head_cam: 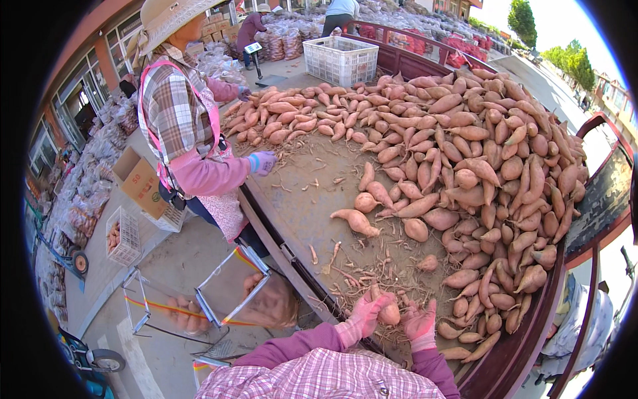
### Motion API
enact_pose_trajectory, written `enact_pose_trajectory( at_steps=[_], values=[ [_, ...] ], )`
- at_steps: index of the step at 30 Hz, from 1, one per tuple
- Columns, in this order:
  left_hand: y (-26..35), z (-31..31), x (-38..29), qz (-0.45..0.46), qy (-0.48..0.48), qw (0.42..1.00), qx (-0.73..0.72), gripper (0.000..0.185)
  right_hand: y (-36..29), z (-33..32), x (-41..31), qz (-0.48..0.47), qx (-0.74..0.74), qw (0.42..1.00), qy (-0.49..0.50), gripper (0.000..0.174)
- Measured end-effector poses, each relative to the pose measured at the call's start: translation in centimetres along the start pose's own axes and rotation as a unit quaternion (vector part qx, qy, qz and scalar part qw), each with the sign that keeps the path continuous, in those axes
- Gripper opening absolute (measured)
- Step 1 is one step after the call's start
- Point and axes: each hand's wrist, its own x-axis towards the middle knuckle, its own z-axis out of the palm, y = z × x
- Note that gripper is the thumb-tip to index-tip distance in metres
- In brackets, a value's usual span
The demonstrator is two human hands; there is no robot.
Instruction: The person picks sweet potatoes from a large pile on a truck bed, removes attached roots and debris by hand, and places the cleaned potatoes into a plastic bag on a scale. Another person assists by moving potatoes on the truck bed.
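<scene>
In a pink glove, my left hand (367, 313) grips a round sweet potato (389, 314) near the side edge of the truck bed. My right hand (420, 323), gloved in pink too, is just right of it with the fingers apart and nothing held. Thin root trimmings (369, 282) litter the bed floor beyond both hands. A small sweet potato (427, 263) rests past my right hand. The large sweet potato pile (478, 169) covers the right and far parts of the truck bed (309, 172).
Across the bed's left edge stands a co-worker (187, 129) with a gloved hand over the bed. Framed plastic bags (249, 294) holding sweet potatoes stand left of the bed. A white crate (340, 62) sits at the far end. The dark red side rail (536, 319) borders the right.
</scene>
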Motion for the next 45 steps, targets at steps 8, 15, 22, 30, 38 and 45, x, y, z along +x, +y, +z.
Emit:
enact_pose_trajectory(
  at_steps=[8, 15, 22, 30, 38, 45],
  values=[
    [1.1, -2.4, 1.5, -0.064, 0.047, 0.992, -0.099, 0.032, 4.3, 10.7, -7.3, -0.128, -0.53, 0.826, -0.146, 0.058],
    [2.5, -3.5, 1.0, -0.08, 0.007, 0.995, -0.05, 0.038, 4.6, 13.5, -8.6, -0.016, -0.499, 0.863, -0.073, 0.06],
    [7.2, -2.9, 2.1, -0.073, -0.122, 0.96, -0.241, 0.024, 3.9, 13.9, -8.0, -0.074, -0.388, 0.904, -0.165, 0.057],
    [6.9, -3.4, 1.9, -0.056, -0.199, 0.947, -0.247, 0.024, 5.4, 14.0, -8.1, -0.14, -0.436, 0.876, -0.155, 0.072],
    [7.4, -3.7, 1.9, -0.044, -0.19, 0.971, -0.14, 0.027, 5.6, 13.5, -7.8, -0.463, -0.724, 0.494, -0.134, 0.067],
    [7.3, -3.4, 2.4, -0.05, -0.186, 0.968, -0.161, 0.041, 5.8, 14.5, -9.5, -0.132, -0.443, 0.883, -0.083, 0.066]
  ],
)
